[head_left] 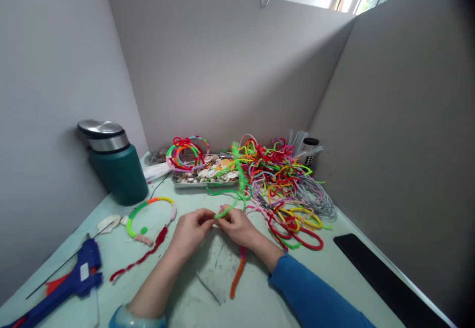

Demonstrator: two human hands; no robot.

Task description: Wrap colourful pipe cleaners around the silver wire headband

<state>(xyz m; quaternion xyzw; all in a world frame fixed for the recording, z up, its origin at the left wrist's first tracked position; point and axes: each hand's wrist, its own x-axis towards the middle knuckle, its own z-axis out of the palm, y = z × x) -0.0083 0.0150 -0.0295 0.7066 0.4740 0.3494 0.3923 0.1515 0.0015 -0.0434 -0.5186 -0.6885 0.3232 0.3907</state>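
My left hand (191,232) and my right hand (239,226) meet over the middle of the pale green table (334,268). Both pinch the near end of a bright green pipe cleaner (237,194), which rises away from me towards the pile. Under my right wrist lies an orange and pink pipe cleaner (237,273). A hoop wrapped in green, orange, yellow and pink (148,209) rests left of my left hand, with a red pipe cleaner (143,256) below it.
A tangled pile of coloured pipe cleaners (282,179) fills the back right. A metal tray of shells (204,175) holds wrapped hoops (185,152). A teal canister (115,162) stands at left. A blue glue gun (70,281) lies near left. A black slab (378,278) lies at right.
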